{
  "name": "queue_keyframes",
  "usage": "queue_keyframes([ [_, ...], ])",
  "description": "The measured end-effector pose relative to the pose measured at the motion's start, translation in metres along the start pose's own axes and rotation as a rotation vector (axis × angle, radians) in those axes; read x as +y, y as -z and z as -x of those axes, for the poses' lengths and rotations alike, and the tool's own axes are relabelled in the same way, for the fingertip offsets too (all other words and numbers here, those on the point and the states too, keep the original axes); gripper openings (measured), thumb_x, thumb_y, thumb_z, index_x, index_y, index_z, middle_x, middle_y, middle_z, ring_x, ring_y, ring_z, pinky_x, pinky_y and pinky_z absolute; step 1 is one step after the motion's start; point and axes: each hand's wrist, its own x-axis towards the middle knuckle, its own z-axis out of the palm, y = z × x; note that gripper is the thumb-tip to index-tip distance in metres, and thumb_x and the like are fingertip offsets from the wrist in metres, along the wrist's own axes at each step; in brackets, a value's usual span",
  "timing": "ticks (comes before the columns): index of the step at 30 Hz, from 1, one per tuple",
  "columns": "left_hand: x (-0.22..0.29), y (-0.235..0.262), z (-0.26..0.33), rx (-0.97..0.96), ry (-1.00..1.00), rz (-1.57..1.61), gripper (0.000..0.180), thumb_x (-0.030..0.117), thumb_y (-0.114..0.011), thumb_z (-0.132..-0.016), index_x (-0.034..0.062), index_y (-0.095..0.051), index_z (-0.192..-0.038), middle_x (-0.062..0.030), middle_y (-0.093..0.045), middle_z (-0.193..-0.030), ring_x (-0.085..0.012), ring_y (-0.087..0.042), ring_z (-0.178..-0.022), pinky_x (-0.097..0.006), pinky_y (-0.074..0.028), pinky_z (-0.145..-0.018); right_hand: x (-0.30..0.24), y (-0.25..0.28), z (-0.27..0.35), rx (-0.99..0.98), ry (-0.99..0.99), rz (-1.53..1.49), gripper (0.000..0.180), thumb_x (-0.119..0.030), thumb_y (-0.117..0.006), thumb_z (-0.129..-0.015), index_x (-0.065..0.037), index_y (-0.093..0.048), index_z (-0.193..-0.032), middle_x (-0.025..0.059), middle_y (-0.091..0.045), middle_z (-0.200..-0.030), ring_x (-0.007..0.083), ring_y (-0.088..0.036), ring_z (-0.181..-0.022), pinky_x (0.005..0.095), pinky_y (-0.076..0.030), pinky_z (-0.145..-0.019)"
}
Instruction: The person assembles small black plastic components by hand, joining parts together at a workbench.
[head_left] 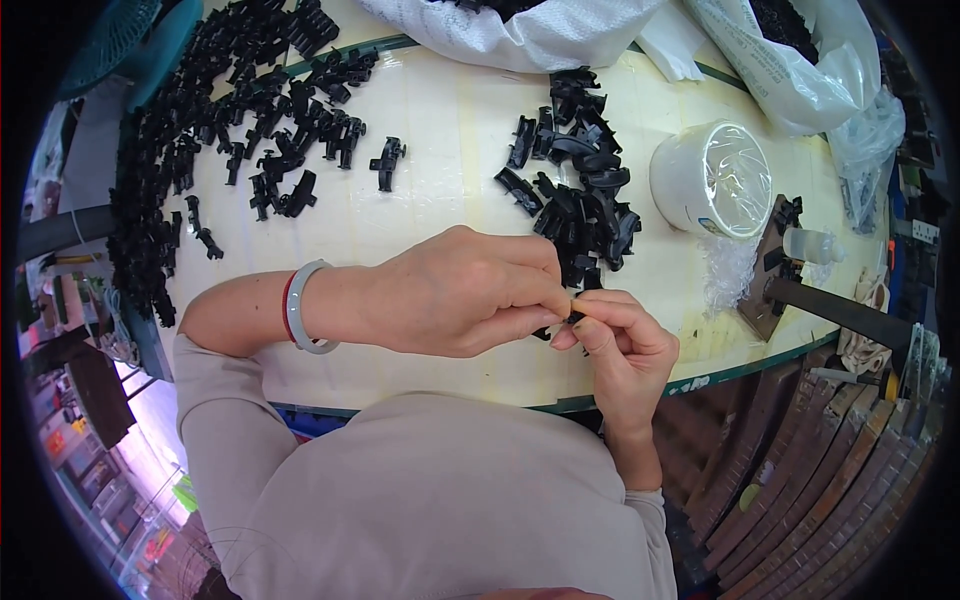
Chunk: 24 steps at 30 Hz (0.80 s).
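My left hand (455,295), with a pale bangle and a red band at its wrist, reaches across to meet my right hand (630,345). Between their pinched fingertips is a small black plastic part (575,317), mostly covered by the fingers. Both hands are closed on it, just above the table's near side. Right beyond them lies a heap of curved black plastic parts (590,190). At the left spreads a larger pile of small black plastic clips (290,130), and a single black clip (387,163) lies apart from it.
A white tub (685,180) with clear film stands at the right, beside a brown plate fixture (768,270) with a dark bar. A small translucent bottle (812,246) is there too. White sacks (540,35) lie along the far edge. A teal basket (165,50) sits far left.
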Motion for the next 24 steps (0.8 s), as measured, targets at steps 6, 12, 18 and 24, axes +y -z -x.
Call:
queue_keyframes([
  [6,-0.001,0.003,-0.002,-0.031,-0.015,0.043,0.012,0.004,-0.062,-0.080,0.0025,-0.062,-0.092,-0.0072,-0.058,-0.083,-0.0190,-0.057,-0.064,-0.027,-0.046,-0.054,-0.001,0.003,-0.001,-0.016,-0.058,-0.079,0.012,0.008,-0.054,-0.083,0.008,-0.060,-0.093,0.0162,-0.060,-0.094,0.0183,-0.064,-0.072,0.0244,-0.053,-0.064],
  [12,-0.001,0.002,-0.004,-0.064,0.006,0.076,0.010,0.005,-0.061,-0.081,0.0018,-0.062,-0.091,-0.0071,-0.058,-0.083,-0.0191,-0.058,-0.065,-0.027,-0.046,-0.055,-0.002,0.007,-0.001,-0.042,-0.082,-0.101,0.011,0.008,-0.055,-0.083,0.008,-0.060,-0.093,0.0157,-0.060,-0.094,0.0176,-0.064,-0.072,0.0244,-0.053,-0.064],
  [18,-0.001,0.003,-0.005,-0.046,0.087,0.101,0.011,0.003,-0.059,-0.083,0.0012,-0.062,-0.093,-0.0083,-0.058,-0.081,-0.0169,-0.057,-0.065,-0.025,-0.045,-0.057,-0.021,0.016,-0.007,-0.028,-0.085,0.021,0.013,0.010,-0.058,-0.078,0.008,-0.062,-0.091,0.0138,-0.061,-0.091,0.0173,-0.063,-0.073,0.0232,-0.051,-0.065],
  [24,0.016,0.011,-0.008,-0.046,0.494,0.381,0.027,0.008,-0.048,-0.091,0.0009,-0.052,-0.117,-0.0026,-0.055,-0.084,-0.0059,-0.052,-0.068,-0.021,-0.044,-0.061,-0.075,0.067,-0.058,0.351,0.681,1.096,0.018,0.010,-0.065,-0.069,0.002,-0.064,-0.085,0.0110,-0.061,-0.084,0.0162,-0.058,-0.072,0.0260,-0.047,-0.062],
])
